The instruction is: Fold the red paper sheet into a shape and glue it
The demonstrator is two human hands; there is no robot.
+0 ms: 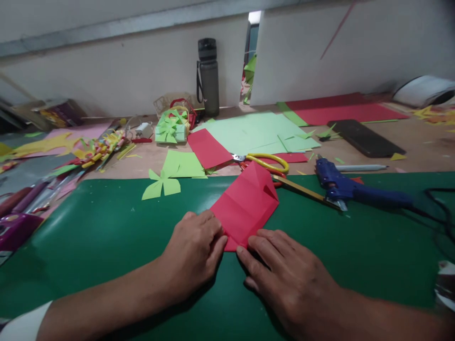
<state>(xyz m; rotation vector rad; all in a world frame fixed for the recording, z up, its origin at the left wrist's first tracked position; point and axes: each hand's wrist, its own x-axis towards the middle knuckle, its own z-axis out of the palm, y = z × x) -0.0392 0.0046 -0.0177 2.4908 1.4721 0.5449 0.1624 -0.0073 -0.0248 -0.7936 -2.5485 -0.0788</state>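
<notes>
A sheet of red paper, creased and partly folded, lies on the green mat in front of me. Its far right corner is folded up into a small pocket shape. My left hand grips the near left edge, its fingers curled and the thumb along the fold. On the near right edge, my right hand presses with its fingertips close together. The part of the paper beneath my fingers is hidden. Just beyond it lie yellow-handled scissors.
A blue glue gun with a black cord lies at right, near a dark phone. Green paper pieces are at left. Behind stand a dark bottle and a small green paper box; pale green sheets lie alongside.
</notes>
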